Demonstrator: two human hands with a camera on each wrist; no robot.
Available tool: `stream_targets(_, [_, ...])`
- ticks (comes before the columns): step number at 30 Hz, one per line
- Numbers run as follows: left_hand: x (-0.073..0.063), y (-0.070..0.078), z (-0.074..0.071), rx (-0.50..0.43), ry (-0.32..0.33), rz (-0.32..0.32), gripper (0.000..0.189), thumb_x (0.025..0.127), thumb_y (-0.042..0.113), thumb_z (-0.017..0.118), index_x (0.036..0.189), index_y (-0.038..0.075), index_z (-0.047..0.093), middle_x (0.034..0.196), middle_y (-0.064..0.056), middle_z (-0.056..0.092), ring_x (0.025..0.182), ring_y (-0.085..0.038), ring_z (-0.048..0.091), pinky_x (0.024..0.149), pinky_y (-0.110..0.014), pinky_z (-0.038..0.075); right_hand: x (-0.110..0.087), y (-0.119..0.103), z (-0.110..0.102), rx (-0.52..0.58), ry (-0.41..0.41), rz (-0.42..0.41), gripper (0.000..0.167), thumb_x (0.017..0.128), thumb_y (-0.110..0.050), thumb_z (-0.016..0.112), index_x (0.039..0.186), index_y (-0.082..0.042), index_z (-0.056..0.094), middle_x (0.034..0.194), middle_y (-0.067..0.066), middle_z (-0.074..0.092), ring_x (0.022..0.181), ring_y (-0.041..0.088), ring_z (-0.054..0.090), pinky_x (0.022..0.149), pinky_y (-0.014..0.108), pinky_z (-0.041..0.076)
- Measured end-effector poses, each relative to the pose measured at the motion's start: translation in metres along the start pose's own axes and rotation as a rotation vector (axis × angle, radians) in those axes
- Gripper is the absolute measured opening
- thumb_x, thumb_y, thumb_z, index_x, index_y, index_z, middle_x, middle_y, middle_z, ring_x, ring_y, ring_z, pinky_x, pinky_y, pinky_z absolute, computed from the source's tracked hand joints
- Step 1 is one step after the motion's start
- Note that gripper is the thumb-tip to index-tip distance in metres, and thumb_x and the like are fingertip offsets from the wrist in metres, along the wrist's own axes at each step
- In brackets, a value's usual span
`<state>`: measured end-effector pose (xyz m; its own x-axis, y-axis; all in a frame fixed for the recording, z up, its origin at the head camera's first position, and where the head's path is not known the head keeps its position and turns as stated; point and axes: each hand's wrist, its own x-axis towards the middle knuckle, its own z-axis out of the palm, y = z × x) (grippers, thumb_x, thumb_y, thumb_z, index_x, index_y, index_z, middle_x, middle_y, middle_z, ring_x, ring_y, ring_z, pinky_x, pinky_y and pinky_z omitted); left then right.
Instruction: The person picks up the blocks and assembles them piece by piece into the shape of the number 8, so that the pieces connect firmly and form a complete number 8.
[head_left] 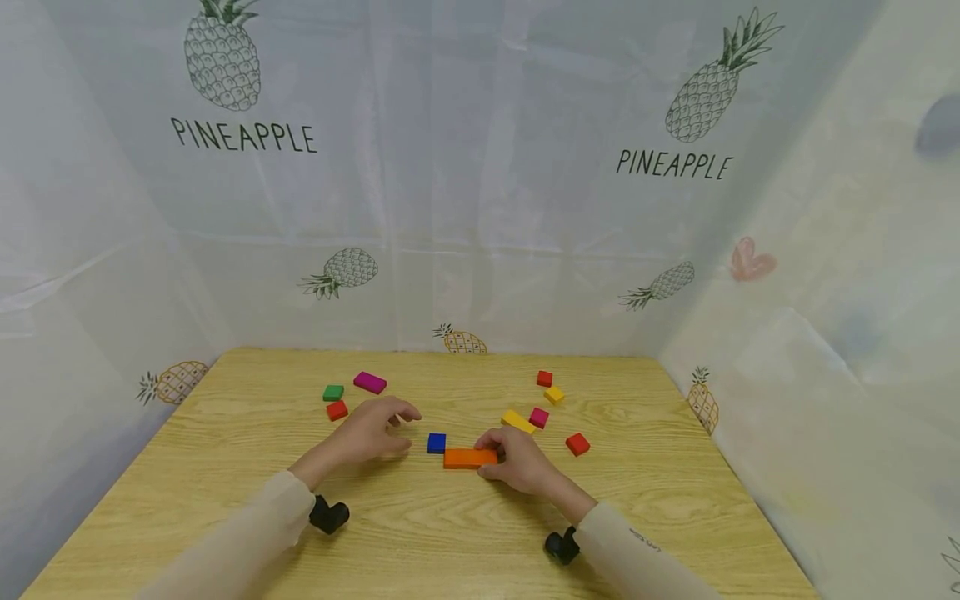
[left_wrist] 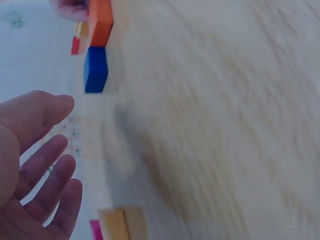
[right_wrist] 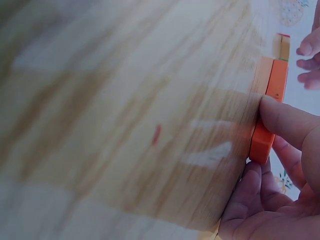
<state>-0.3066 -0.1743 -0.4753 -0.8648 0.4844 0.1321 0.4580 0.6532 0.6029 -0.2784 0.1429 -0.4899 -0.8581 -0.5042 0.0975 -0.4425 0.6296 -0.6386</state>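
An orange block (head_left: 465,458), long and flat, lies near the middle of the wooden table, and my right hand (head_left: 521,462) grips its right end between thumb and fingers. In the right wrist view the thumb (right_wrist: 287,117) presses one side of the orange block (right_wrist: 276,85). A small blue block (head_left: 437,442) sits at the orange block's left end, by its far corner. To the left of the blue block, my left hand (head_left: 372,431) hovers with relaxed, parted fingers and holds nothing. The left wrist view shows this hand (left_wrist: 35,165) apart from the blue block (left_wrist: 96,70).
Beyond my left hand lie a purple block (head_left: 371,382), a green block (head_left: 333,392) and a red block (head_left: 337,410). Around my right hand are a yellow block (head_left: 519,421), a magenta block (head_left: 539,417), a red block (head_left: 577,444) and others farther back. Pineapple-print sheets (head_left: 480,167) enclose the table (head_left: 420,542).
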Motion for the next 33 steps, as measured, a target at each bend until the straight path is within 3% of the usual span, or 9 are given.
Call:
stream_targets(6, [-0.008,-0.009,-0.016,-0.022,0.029,-0.042,0.04,0.093,0.012,0.083,0.131,0.009,0.072,0.131,-0.01,0.071,0.111,-0.032,0.066,0.094,-0.048,0.057,0.001,0.002,0.001,-0.012,-0.007,0.005,0.021,0.093,-0.012,0.083,0.112,-0.01,0.074,0.105,-0.001,0.07,0.091,0.016,0.057,0.083,0.029,0.05])
stream_targets(14, [-0.015,-0.029,-0.031,0.054,0.063,-0.039,0.042,0.09,0.01,0.085,0.129,0.005,0.071,0.129,-0.013,0.072,0.111,-0.034,0.068,0.095,-0.052,0.057,0.001,0.001,0.0,-0.016,-0.01,0.011,0.021,0.092,-0.011,0.084,0.111,-0.01,0.075,0.105,-0.001,0.07,0.091,0.017,0.057,0.083,0.03,0.05])
stream_targets(25, [-0.02,-0.047,-0.032,0.111,0.065,0.008,0.04,0.086,0.012,0.089,0.122,0.004,0.074,0.12,-0.01,0.074,0.103,-0.031,0.07,0.092,-0.049,0.059,0.002,0.001,0.001,-0.028,-0.008,0.011,0.021,0.092,-0.012,0.084,0.11,-0.011,0.074,0.103,-0.002,0.069,0.09,0.016,0.056,0.083,0.029,0.05])
stream_targets(33, [-0.021,-0.053,-0.032,0.094,0.037,-0.013,0.038,0.088,0.013,0.087,0.123,0.006,0.074,0.12,-0.009,0.074,0.102,-0.029,0.071,0.091,-0.049,0.059,0.002,0.002,0.001,-0.02,-0.005,0.004,0.021,0.092,-0.012,0.084,0.11,-0.011,0.074,0.102,-0.003,0.069,0.09,0.015,0.056,0.082,0.029,0.049])
